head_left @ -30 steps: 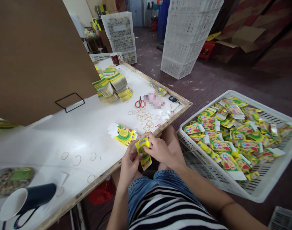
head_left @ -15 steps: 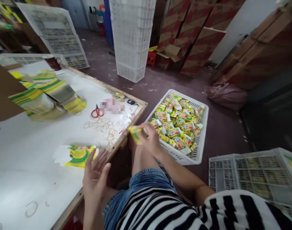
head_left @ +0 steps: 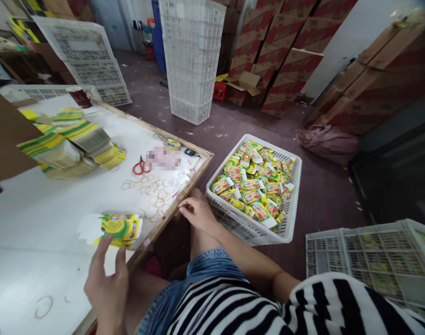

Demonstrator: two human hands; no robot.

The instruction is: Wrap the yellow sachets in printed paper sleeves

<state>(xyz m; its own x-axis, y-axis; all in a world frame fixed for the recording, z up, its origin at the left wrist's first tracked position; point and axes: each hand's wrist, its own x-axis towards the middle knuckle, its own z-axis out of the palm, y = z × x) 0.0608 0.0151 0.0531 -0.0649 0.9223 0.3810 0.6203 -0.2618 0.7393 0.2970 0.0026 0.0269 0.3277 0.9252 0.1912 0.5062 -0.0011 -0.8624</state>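
My left hand (head_left: 108, 284) is at the table's front edge, thumb and fingers apart, holding nothing. Its fingertips are beside a fanned stack of flat yellow-and-green cartons (head_left: 120, 228) lying on the white table (head_left: 31, 260). Over my knee, near the table corner, my right hand (head_left: 198, 211) has its thumb and forefinger slightly parted, with nothing visible between them. Just to its right, a white plastic crate (head_left: 296, 195) holds many small yellow folded boxes (head_left: 252, 184) in a loose heap.
Rubber bands (head_left: 153, 190) lie scattered near red-handled scissors (head_left: 141, 166). Bundled cartons (head_left: 83, 137) and a dark mug (head_left: 80, 97) stand farther back. Beyond are stacked white crates (head_left: 193, 60) and cardboard boxes (head_left: 278, 56). Another crate (head_left: 359, 251) is at the right.
The small yellow box that was in my right hand has left it. My right hand has moved slightly left and down; my left hand has moved left and down, beside the flat cartons.
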